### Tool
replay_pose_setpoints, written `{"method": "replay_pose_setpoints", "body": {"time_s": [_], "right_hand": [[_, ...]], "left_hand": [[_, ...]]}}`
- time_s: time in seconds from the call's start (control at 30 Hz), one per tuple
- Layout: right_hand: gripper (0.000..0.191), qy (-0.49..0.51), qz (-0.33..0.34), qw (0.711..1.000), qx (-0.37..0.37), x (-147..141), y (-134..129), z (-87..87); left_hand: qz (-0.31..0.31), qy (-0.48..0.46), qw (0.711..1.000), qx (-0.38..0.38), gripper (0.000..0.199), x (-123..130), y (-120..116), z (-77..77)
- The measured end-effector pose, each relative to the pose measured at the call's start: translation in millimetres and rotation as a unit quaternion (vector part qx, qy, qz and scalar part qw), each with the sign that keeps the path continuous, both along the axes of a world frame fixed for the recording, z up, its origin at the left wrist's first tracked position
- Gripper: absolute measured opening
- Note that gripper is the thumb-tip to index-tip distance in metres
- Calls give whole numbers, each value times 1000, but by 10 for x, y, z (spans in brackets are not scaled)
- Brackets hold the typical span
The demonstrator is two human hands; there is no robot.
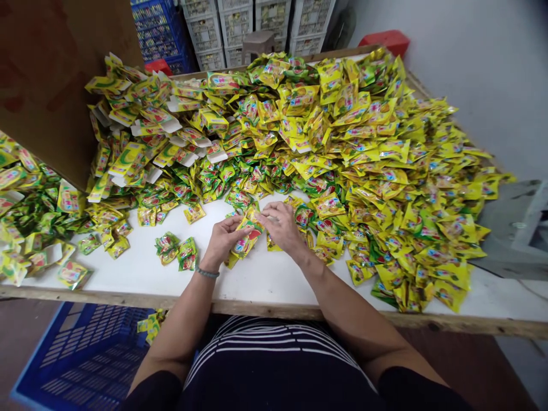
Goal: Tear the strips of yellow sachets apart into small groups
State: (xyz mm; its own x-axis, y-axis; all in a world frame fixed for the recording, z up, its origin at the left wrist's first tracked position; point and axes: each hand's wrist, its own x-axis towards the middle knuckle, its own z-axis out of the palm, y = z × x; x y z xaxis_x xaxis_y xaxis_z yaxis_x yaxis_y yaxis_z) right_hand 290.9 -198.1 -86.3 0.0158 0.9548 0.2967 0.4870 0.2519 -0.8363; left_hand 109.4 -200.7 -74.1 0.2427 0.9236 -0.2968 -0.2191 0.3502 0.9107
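Observation:
Near the middle of the white table (pixel 265 279), my left hand (pixel 223 240) is closed around a yellow-green packet box (pixel 245 246), thumb across its front. My right hand (pixel 280 224) is at the upper end of the same box, its fingers pinched together there; what they grip is too small to make out. Small green packets (pixel 187 254) lie on the table left of my left hand. Behind both hands rises a big heap of yellow and green packets (pixel 342 154). Open small boxes with white flaps (pixel 128 158) are piled at the left of the heap.
A large brown cardboard box (pixel 55 74) stands at the upper left. Below the table's wooden edge (pixel 274 310) sits a blue crate (pixel 89 354) at the left. White crates (pixel 235 25) are stacked behind the table. A grey metal device (pixel 514 228) is at the right.

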Motion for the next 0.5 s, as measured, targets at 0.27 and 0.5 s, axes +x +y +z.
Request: {"method": "replay_pose_setpoints", "body": {"time_s": [0.27, 0.5], "right_hand": [[46, 54, 65, 994, -64, -180, -118, -4], [38, 179, 27, 983, -38, -196, -115, 106]], "left_hand": [[23, -1, 1000, 5, 51, 5, -32, 21], [105, 34, 988, 112, 59, 20, -15, 26]]}}
